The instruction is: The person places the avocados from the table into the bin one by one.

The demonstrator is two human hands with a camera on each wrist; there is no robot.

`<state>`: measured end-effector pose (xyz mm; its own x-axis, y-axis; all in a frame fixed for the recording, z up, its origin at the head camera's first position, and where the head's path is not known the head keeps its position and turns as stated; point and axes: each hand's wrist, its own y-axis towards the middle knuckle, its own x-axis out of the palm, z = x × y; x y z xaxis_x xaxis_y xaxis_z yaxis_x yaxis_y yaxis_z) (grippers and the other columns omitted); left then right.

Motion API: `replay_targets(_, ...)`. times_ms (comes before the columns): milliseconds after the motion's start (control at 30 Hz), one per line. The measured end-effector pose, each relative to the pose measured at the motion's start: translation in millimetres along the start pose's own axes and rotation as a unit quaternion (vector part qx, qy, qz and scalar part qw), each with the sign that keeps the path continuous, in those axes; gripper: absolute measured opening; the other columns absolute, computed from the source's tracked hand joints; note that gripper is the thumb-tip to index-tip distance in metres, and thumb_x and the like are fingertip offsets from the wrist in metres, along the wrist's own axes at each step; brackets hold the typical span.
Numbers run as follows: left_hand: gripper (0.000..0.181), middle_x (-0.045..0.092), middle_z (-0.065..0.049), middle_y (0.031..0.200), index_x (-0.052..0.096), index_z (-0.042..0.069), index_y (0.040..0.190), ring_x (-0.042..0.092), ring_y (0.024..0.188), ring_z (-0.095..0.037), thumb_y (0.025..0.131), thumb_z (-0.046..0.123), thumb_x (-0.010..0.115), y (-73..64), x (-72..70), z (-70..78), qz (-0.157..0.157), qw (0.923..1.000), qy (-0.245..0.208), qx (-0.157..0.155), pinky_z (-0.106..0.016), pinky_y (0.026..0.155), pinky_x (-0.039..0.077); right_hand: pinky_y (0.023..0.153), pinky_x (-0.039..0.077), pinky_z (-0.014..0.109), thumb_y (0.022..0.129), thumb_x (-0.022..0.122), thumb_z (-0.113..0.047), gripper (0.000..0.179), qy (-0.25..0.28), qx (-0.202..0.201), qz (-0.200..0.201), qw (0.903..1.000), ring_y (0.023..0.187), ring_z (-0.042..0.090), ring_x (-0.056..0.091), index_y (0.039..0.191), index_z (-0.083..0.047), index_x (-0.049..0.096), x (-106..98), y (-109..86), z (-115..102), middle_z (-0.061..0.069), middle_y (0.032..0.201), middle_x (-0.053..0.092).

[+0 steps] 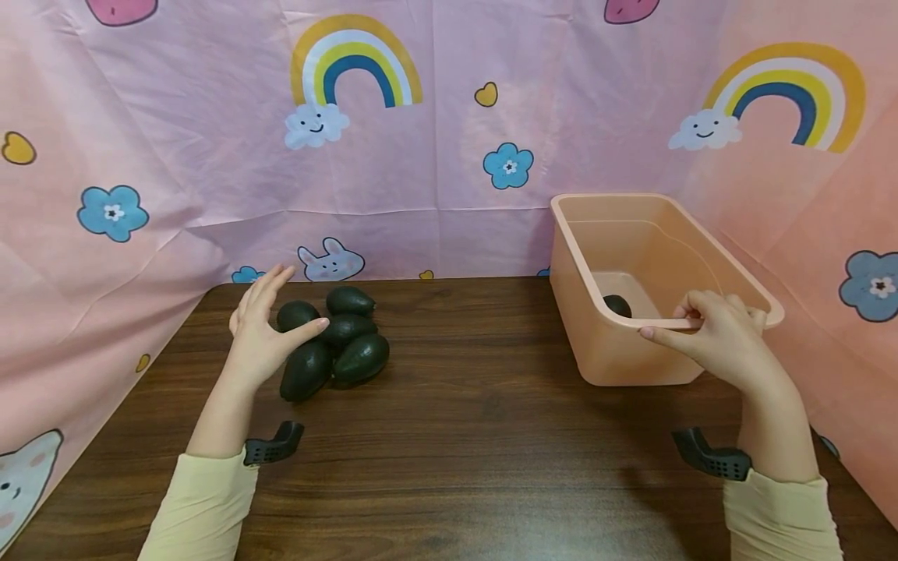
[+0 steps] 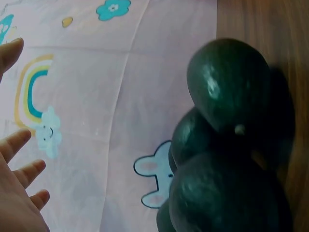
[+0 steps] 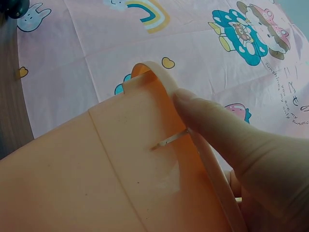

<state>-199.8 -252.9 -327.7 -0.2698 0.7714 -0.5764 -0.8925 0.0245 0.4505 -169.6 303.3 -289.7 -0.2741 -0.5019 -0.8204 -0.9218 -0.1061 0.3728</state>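
Several dark green avocados [image 1: 361, 358] lie in a tight cluster on the left of the table. Over the cluster's left side is my left hand [image 1: 263, 339], fingers spread and thumb apart, holding nothing; its thumb overlaps the avocados in the head view. Close in the left wrist view, a glossy avocado [image 2: 227, 82] shows beside the spread fingers [image 2: 17, 145]. A peach plastic bin [image 1: 582, 343] stands at the right, with one avocado [image 1: 617, 305] inside, partly hidden by the rim. My right hand [image 1: 726, 339] pinches the bin's near rim, thumb outside and fingers over the inside edge.
Dark wood table [image 1: 477, 444] spreads under everything. A pink printed cloth [image 1: 449, 140] hangs behind it and along both sides, close to the bin's right. Each wrist wears a black camera mount [image 1: 273, 444].
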Motion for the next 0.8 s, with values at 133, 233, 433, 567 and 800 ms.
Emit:
replay_targets(133,0.084,0.018,-0.005,0.157,0.031,0.016,0.151,0.001,0.142,-0.034,0.082,0.028,0.077,-1.4,-3.4,-6.4,0.0,0.9999,0.003,-0.011,-0.064,0.102,-0.009,0.072,0.01,0.06,0.075,0.082,-0.037,0.039,0.0,0.002,0.0,1.0,0.073,0.028,0.034,0.073,-0.008,0.057,0.0,-0.3,0.3,0.005,0.065,0.046)
replay_targets(233,0.084,0.017,-0.005,0.157,0.03,0.017,0.152,0.0,0.142,-0.033,0.082,0.029,0.076,-1.4,-5.2,-10.7,-0.001,0.9998,0.004,-0.019,-0.064,0.102,-0.01,0.072,0.01,0.06,0.075,0.082,-0.037,0.039,0.001,0.002,0.0,1.0,0.073,0.028,0.034,0.074,-0.008,0.057,0.0,-0.7,0.2,0.005,0.065,0.046)
replay_targets(433,0.084,0.016,-0.005,0.157,0.029,0.017,0.152,0.001,0.142,-0.035,0.084,0.031,0.075,-1.1,-7.7,-20.1,-0.003,0.9994,0.012,-0.032,-0.065,0.102,-0.011,0.072,0.01,0.061,0.076,0.082,-0.037,0.039,0.0,0.002,-0.002,1.0,0.073,0.028,0.034,0.074,-0.007,0.057,0.2,-1.0,0.2,0.005,0.065,0.046)
replay_targets(567,0.084,0.012,-0.005,0.158,0.027,0.017,0.153,-0.001,0.142,-0.035,0.085,0.032,0.074,-1.8,-9.3,-25.1,-0.005,0.999,0.013,-0.042,-0.066,0.101,-0.012,0.072,0.01,0.061,0.076,0.081,-0.037,0.039,-0.001,0.001,-0.002,1.0,0.073,0.028,0.034,0.074,-0.007,0.057,0.2,-0.8,0.1,0.005,0.065,0.046)
replay_targets(800,0.083,0.01,-0.008,0.159,0.026,0.014,0.152,-0.004,0.142,-0.036,0.086,0.036,0.072,-1.8,-10.3,-34.2,-0.011,0.998,0.026,-0.057,-0.067,0.101,-0.01,0.072,0.01,0.061,0.076,0.081,-0.037,0.039,-0.002,-0.002,-0.001,1.0,0.073,0.028,0.034,0.074,-0.007,0.057,0.0,-0.6,-0.2,0.005,0.065,0.046)
